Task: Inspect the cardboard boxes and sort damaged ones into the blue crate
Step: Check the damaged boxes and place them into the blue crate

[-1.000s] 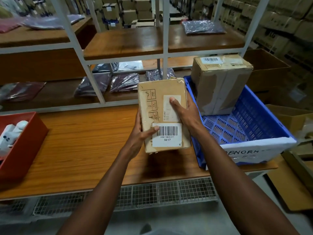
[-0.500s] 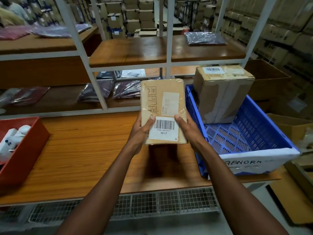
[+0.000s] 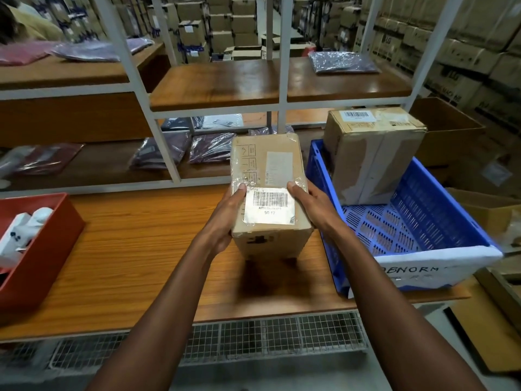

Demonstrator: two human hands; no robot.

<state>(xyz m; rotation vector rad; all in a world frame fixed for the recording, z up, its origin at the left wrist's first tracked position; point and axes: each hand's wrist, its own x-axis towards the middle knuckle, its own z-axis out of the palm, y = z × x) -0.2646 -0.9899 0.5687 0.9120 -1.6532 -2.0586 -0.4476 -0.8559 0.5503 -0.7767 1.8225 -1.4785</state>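
Note:
I hold a small taped cardboard box (image 3: 267, 167) with a white barcode label above the wooden table (image 3: 135, 249). My left hand (image 3: 225, 218) grips its left side and my right hand (image 3: 311, 204) grips its right side, thumbs on the top face. The box is tilted so its top and near end face both show. To the right sits the blue crate (image 3: 439, 204) with a white paper sign on its near wall. A larger cardboard box (image 3: 369, 153) with torn, peeling tape stands in the crate's far end.
A red bin (image 3: 48, 249) holding white items sits at the table's left edge. White shelf posts (image 3: 166, 148) rise behind the table, with bagged garments (image 3: 208, 148) on the lower shelf. Open brown cartons (image 3: 456, 136) stand right of the crate. A wire mesh panel runs under the table's front edge.
My right hand slid from the box's top face to its right side. The box tipped so its near end face came into view, and the camera view shifted slightly.

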